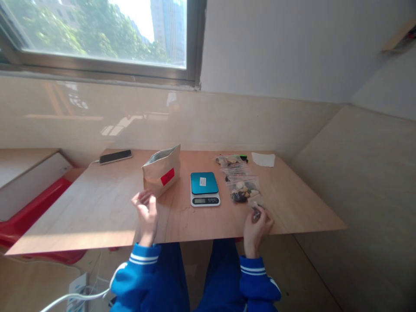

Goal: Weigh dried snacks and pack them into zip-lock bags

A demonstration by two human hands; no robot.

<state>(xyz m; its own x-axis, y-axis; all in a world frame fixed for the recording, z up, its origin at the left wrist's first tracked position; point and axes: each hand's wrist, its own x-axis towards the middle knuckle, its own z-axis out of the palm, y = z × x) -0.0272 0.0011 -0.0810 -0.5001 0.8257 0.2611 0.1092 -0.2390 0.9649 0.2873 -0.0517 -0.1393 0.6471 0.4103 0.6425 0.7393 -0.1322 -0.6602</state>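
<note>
My left hand (147, 218) is raised over the table's front part, its fingers apart and nothing in it. Just beyond it stands an open kraft paper pouch (162, 172) with a red label. My right hand (258, 226) is closed, fingers together around something small, dark and whitish that I cannot make out. Right beyond that hand lies a clear zip bag (243, 190) of dark and pale pieces. Between the hands sits a kitchen scale (204, 189) with a blue platform; its display is too small to read.
Behind the nearest bag lie more clear zip bags (236, 172) with similar contents. A green and black pen-like item (243, 158) and a white paper (263, 159) are at the back right. A phone (116, 157) on a cable lies back left, near a red chair (35, 208).
</note>
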